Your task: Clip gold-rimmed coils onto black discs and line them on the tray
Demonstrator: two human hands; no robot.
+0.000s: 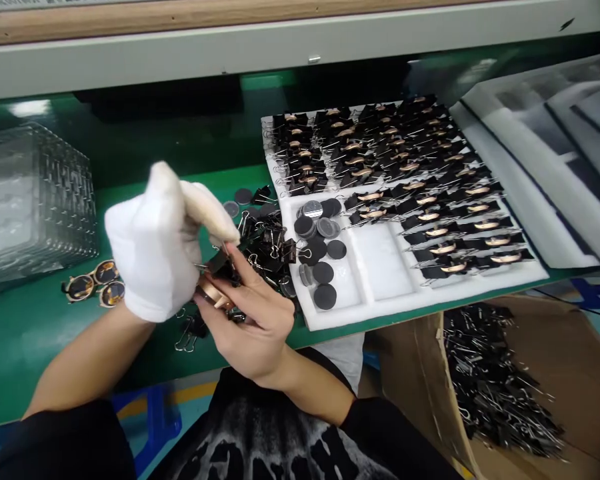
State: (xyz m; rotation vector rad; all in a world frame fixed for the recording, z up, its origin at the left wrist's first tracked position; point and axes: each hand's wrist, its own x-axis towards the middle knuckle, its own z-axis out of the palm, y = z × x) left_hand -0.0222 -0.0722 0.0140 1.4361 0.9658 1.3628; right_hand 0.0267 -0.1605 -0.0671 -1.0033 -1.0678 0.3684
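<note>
My left hand (pixel 155 247), in a white glove, is closed with its fingertips on a black binder clip (pixel 223 262). My bare right hand (pixel 257 320) grips a gold-coloured watch case (pixel 211 291) between thumb and fingers, just below the clip. One right fingertip also reaches the clip; the gloved fingers hide part of it. Under and behind both hands lies a pile of loose binder clips (pixel 265 243). To the left, several gold watch cases with patterned dials (pixel 81 287) rest on the green table (pixel 35 347).
A white foam tray (pixel 330 320) at right holds rows of clipped gold watch cases (pixel 443 249) and loose dark discs (pixel 325 297). Stacked clear plastic trays (pixel 35 193) stand at left, more foam trays (pixel 545 127) at far right. Below, a cardboard box (pixel 575 373) contains many binder clips (pixel 500 380).
</note>
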